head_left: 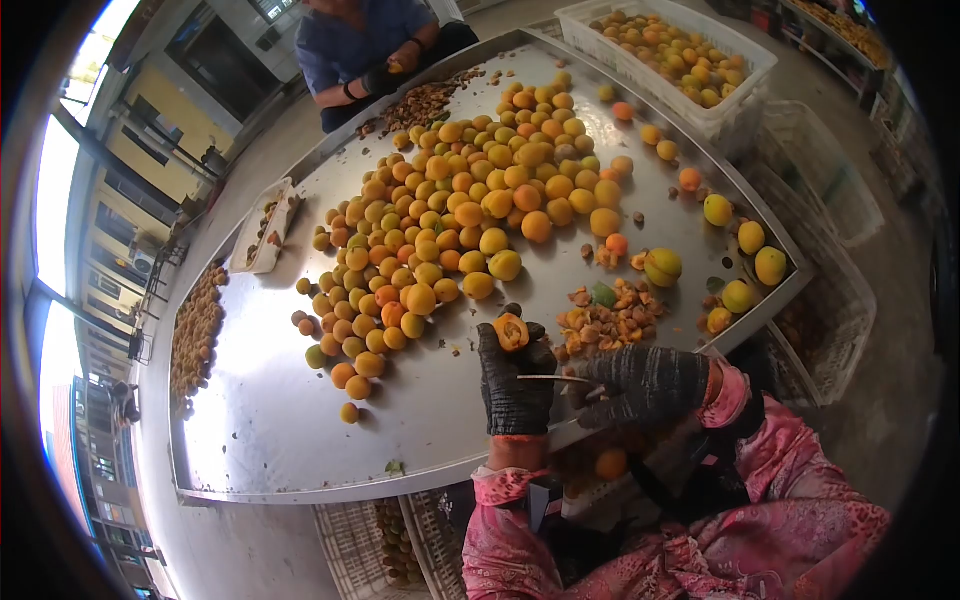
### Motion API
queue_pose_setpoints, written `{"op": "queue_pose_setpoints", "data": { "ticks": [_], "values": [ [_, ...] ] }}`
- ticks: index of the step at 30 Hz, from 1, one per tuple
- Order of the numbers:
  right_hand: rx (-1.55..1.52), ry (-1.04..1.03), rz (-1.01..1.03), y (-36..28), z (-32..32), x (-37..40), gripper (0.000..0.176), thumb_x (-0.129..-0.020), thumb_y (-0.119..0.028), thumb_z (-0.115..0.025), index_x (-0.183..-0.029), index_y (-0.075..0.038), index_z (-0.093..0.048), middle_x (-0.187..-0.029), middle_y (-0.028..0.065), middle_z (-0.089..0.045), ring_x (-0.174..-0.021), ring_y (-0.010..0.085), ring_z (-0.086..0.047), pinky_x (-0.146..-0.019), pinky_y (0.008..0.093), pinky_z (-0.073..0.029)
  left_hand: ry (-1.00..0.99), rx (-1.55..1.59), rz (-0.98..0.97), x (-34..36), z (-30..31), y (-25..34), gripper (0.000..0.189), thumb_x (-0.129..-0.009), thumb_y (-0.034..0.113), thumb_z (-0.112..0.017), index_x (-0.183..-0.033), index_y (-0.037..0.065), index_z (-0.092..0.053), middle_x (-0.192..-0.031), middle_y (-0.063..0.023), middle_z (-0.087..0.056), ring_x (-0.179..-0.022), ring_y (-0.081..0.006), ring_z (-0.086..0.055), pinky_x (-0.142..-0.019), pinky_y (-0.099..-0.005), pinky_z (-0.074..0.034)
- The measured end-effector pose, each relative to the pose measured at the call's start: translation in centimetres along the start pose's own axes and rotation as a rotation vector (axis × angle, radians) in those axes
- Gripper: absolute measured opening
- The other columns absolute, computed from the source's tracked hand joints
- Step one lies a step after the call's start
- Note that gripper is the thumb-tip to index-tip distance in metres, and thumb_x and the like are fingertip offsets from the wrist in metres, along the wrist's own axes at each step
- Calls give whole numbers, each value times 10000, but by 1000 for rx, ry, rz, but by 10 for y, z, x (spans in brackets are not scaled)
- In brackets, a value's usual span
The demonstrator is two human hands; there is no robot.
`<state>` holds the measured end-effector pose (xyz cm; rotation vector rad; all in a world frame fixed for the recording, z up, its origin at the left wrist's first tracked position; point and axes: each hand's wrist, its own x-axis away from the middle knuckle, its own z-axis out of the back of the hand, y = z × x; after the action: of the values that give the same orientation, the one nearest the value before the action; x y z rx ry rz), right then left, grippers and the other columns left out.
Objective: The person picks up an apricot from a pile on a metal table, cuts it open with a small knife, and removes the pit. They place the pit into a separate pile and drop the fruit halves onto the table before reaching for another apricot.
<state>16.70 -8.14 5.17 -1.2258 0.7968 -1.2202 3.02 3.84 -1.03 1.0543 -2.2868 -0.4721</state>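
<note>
My left hand (516, 382), in a dark glove, is closed around an opened apricot half (511, 332) whose cut orange face shows at the fingertips. To its right, my right hand (640, 385), also gloved, grips a thin curved metal tool (550, 378) that reaches across to the left hand. Just beyond the right hand lies a heap of pits and torn fruit bits (610, 318). A large pile of whole apricots (470, 205) spreads over the metal table (270, 400) ahead of both hands.
Across the table a person (355, 50) handles fruit beside a pile of pits (425, 103). A white crate of apricots (740, 112) stands at the back right. A small white tray (266, 228) and more pits (200, 325) lie left. Crates (350, 550) sit below the near edge.
</note>
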Motion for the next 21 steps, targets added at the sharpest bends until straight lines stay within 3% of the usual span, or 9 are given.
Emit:
{"op": "queue_pose_setpoints", "data": {
  "ticks": [1, 3, 4, 7, 10, 12, 14, 17, 21],
  "values": [
    [-2, 2, -3, 5, 0, -3, 279, -816, -212, -641, -1038, -59, -571, -851, 42, -606, -814, 130, -568, -770, 271, -458, -8, 34, 37, -1, -2, -1, 457, -893, 441, -472, -1126, 49, -518, -796, -76, -562, -617, -136, -509, -525, -231, -439],
    [-367, 350, 242, 19, 0, -13, 252, -840, -188, -614, -1051, -57, -570, -805, 23, -588, -751, 100, -562, -676, 255, -476, -14, 67, 76, 3, -6, -3, 445, -905, 419, -453, -1126, 36, -506, -808, -84, -558, -616, -137, -503, -528, -230, -438],
    [-368, 355, 240, 14, 3, -13, 252, -840, -188, -614, -1051, -57, -570, -805, 23, -588, -751, 100, -562, -676, 255, -476, -60, 37, 109, 8, -10, -4, 434, -916, 397, -436, -1136, 28, -495, -830, -84, -560, -639, -136, -509, -540, -221, -441],
    [-745, 674, 308, -3, 12, -19, 233, -846, -190, -613, -1038, -66, -571, -723, 7, -554, -601, 72, -521, -526, 226, -443, -100, -49, 126, 6, -7, -18, 417, -933, 368, -410, -1148, 18, -482, -866, -76, -560, -686, -132, -515, -574, -214, -450],
    [-1050, 928, 529, -4, 13, -37, 236, -854, -229, -608, -1041, -91, -564, -580, -16, -476, -425, 64, -399, -408, 210, -344, -58, -130, 108, 8, -11, -34, 412, -941, 364, -394, -1150, 19, -475, -903, -68, -559, -741, -131, -517, -634, -229, -464],
    [-1059, 966, 539, -4, 15, -44, 232, -860, -234, -599, -1045, -98, -563, -562, -21, -462, -414, 63, -385, -399, 213, -334, -26, -160, 113, 9, -10, -44, 412, -943, 367, -386, -1150, 21, -470, -926, -67, -559, -771, -133, -518, -672, -240, -471],
    [-1064, 1009, 555, -2, 17, -50, 198, -872, -236, -581, -1027, -114, -567, -525, -37, -429, -390, 59, -354, -381, 219, -308, -134, -613, -111, 7, 1, -55, 359, -945, 301, -403, -1175, 25, -421, -981, -83, -558, -843, -153, -523, -767, -259, -463],
    [-1028, 1029, 642, 5, 18, -54, 178, -877, -232, -573, -1010, -114, -570, -531, -39, -431, -395, 53, -355, -384, 214, -306, -227, -897, -277, 10, 3, -57, 319, -937, 223, -431, -1186, 30, -379, -975, -77, -549, -851, -161, -522, -797, -245, -444],
    [-1016, 1074, 646, 3, 18, -54, 186, -872, -220, -582, -1028, -118, -572, -529, -44, -427, -404, 45, -356, -387, 208, -301, -211, -823, -285, 13, -5, -58, 309, -926, 176, -451, -1183, 32, -360, -920, -57, -539, -830, -158, -520, -803, -254, -437]
  ]
}}
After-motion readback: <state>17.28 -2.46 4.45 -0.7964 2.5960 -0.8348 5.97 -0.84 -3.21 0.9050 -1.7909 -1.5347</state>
